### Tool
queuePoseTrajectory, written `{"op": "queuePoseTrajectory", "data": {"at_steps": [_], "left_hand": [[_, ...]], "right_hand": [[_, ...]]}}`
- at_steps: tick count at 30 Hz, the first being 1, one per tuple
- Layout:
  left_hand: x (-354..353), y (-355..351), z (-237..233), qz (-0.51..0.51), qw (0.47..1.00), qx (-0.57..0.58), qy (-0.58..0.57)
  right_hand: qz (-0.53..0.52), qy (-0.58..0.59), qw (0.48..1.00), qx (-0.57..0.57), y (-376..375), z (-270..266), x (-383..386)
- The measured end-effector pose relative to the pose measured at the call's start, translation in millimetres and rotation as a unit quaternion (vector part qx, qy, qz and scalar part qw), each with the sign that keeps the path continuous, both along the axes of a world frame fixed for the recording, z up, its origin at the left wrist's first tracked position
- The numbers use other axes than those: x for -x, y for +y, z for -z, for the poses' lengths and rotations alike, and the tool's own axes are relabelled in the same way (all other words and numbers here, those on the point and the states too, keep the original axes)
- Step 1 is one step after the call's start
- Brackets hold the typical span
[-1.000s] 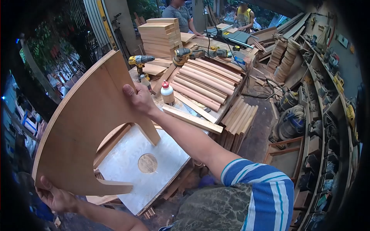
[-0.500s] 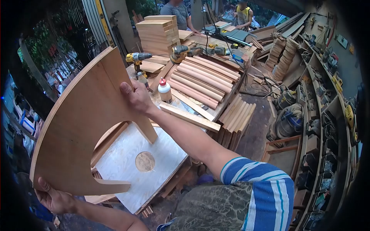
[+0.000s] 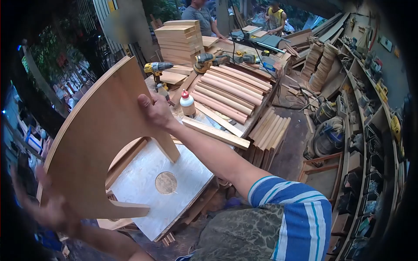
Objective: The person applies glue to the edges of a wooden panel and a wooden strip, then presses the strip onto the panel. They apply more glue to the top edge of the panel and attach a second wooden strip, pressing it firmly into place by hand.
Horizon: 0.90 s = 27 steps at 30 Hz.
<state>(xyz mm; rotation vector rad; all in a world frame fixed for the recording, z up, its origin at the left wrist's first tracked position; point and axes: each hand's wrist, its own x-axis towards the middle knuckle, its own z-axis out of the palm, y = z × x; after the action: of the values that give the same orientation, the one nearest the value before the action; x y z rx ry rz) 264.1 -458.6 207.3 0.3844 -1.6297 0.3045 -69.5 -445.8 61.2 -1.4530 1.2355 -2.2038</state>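
Observation:
A large curved wooden panel (image 3: 98,117) with a rounded cutout and two leg-like ends stands tilted at the left. My right hand (image 3: 155,111) grips its upper right part, thumb on the face towards me. Near the panel's lower left edge, my left hand (image 3: 50,202) is blurred by motion, its fingers spread and not wrapped round the wood. Below the cutout lies a whitish board (image 3: 183,174) with a round wooden disc shape (image 3: 166,182) in its surface; one leg end overlaps this board in view.
Beyond my right hand are a glue bottle (image 3: 187,104), a yellow drill (image 3: 157,67), a sander (image 3: 204,62) and rows of wooden slats (image 3: 230,93). Stacked boards (image 3: 177,41) stand behind. Two people are at the far end. Shelves with bins (image 3: 370,174) line the right side.
My left hand has come off the panel's lower corner and risen along its left edge, fingers spreading. The right hand keeps its grip. The panel has shifted only slightly in view.

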Motion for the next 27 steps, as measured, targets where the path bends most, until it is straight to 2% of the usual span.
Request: {"op": "queuePoseTrajectory", "data": {"at_steps": [1, 2, 3, 4, 6, 9, 12, 16, 21, 27], "left_hand": [[36.9, 19.6, -9.1, 0.026, 0.995, -0.095, 0.0], [68.4, 21.4, -22.3, -0.101, 0.989, -0.045, -0.096], [87.4, 20.9, -30.9, -0.226, 0.955, 0.005, -0.19], [95.3, 21.5, -31.3, -0.227, 0.955, 0.005, -0.189], [104.8, 22.0, -30.6, -0.286, 0.893, -0.182, -0.296], [104.6, 22.6, -25.4, -0.294, 0.907, -0.132, -0.273], [105.5, 21.3, -18.8, -0.285, 0.923, -0.109, -0.234], [106.7, 27.2, -19.2, -0.28, 0.92, -0.141, -0.234], [104.2, 20.9, -16.8, -0.277, 0.928, -0.09, -0.231], [102.8, 14.1, -19.8, -0.285, 0.92, -0.096, -0.25]], "right_hand": [[-0.001, -0.002, 1.0, 0.006, -0.1, 0.2, 0.0], [-0.003, -0.005, 1.0, 0.012, 0.1, 0.2, -0.7], [-0.007, -0.004, 1.0, 0.011, 0.3, -0.5, -4.2], [-0.023, -0.016, 0.999, 0.016, 1.9, -1.2, -4.0], [-0.037, -0.028, 0.999, 0.022, 3.3, -2.4, -1.4], [-0.012, -0.008, 1.0, -0.01, 0.5, 2.2, 0.5], [-0.002, -0.007, 1.0, 0.021, -6.6, 5.2, 3.6], [0.009, 0.002, 1.0, 0.013, -1.5, 3.5, 1.6], [-0.001, -0.005, 1.0, 0.017, -0.4, 2.5, 3.1], [0.017, 0.003, 1.0, 0.015, -8.5, 7.2, 7.3]]}}
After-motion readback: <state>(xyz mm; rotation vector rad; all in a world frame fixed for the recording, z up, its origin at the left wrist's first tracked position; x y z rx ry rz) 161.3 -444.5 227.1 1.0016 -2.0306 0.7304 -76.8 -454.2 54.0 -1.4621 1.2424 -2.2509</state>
